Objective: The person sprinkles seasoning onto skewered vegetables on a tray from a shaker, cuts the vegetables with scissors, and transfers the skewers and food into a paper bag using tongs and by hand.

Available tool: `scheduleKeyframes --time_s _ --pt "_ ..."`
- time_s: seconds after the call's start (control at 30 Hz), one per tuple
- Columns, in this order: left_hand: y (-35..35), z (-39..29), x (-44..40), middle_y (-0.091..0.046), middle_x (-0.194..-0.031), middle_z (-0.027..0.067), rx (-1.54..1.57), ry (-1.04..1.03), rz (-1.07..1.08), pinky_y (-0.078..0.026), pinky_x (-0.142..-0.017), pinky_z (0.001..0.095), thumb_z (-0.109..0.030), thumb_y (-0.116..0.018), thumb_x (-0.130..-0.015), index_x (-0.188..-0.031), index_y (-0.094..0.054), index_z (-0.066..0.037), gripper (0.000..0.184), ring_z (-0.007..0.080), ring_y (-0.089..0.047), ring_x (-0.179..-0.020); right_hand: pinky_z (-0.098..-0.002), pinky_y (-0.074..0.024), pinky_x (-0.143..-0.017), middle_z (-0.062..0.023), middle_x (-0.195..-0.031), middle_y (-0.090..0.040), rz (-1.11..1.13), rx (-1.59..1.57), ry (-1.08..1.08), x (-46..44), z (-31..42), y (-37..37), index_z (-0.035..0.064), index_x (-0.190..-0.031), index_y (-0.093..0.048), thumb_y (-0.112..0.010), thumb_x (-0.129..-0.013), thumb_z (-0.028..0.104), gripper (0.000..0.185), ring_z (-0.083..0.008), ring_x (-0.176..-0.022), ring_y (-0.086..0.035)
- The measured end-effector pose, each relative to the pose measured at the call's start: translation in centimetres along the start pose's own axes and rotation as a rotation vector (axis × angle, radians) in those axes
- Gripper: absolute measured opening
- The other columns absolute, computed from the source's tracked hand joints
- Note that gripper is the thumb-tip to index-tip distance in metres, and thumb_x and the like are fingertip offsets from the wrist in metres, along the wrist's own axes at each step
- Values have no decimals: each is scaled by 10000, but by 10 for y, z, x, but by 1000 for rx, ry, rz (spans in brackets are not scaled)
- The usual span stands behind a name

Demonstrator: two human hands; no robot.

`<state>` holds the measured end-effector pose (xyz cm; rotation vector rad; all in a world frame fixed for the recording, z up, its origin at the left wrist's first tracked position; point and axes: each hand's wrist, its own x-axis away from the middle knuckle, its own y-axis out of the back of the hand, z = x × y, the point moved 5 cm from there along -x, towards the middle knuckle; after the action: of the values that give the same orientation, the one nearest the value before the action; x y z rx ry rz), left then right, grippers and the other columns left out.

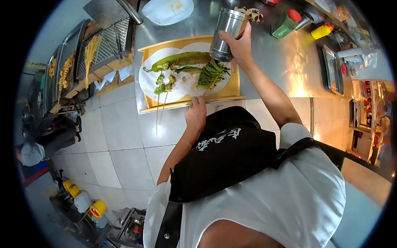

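Note:
A steel shaker can (228, 35) is tipped over the right part of a wooden tray (241, 82), with my right hand (240, 42) wrapped round it. White round paper (145, 84) lines the tray. On it lie a long green pepper (182, 60), small green florets on sticks (164, 86) and leafy greens on a skewer (208, 75) under the can. My left hand (196, 112) is closed at the tray's near edge, pinching the stick end of the leafy greens.
A white plate (167, 11) stands behind the tray. Grill racks with skewers (92, 51) are at left. A red-capped green jar (286, 24), a yellow bottle (321, 31) and a metal tray (332, 70) are at right. Another person (49, 138) is at far left.

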<state>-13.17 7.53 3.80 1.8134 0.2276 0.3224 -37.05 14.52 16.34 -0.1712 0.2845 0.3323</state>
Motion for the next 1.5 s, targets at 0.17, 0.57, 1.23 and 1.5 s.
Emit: scheduleKeyframes --time_s 0.17,0.57,1.23,1.5 --pt "20 26 2 -572 -769 109 507 86 -231 -507 -592 373 -31 -520 -866 -1035 -568 -60 178 275 -624 -693 -348 -530 -805 -121 -1094 -537 -17 -80 -6 -7 10 9 31 -1273 -295 -770 -724 102 730 -196 -965 -588" --pt "-5 74 9 -504 -635 -28 1729 681 2 -177 -356 199 -11 -507 -860 -952 -599 -49 136 29 -282 -394 -387 -422 -986 -218 -1324 -406 118 45 65 3 4 -45 -11 -1449 -21 -817 -677 282 1147 -298 -1191 -481" --pt "25 70 -1 -551 -931 112 135 445 -369 -508 -629 471 -113 -542 -856 -919 -524 -78 74 340 -609 -801 -398 -462 -919 -215 -1268 -449 173 102 -19 8 -33 -56 -22 -1430 -102 -804 -658 264 1082 -281 -1100 -528" --pt "24 69 -5 -521 -937 109 -1 369 -465 -509 -704 413 -69 -539 -830 -935 -534 -55 105 316 -553 -871 -383 -474 -911 -183 -1259 -447 178 50 -61 7 -15 -51 18 -1434 -98 -802 -679 226 1053 -251 -1113 -518"
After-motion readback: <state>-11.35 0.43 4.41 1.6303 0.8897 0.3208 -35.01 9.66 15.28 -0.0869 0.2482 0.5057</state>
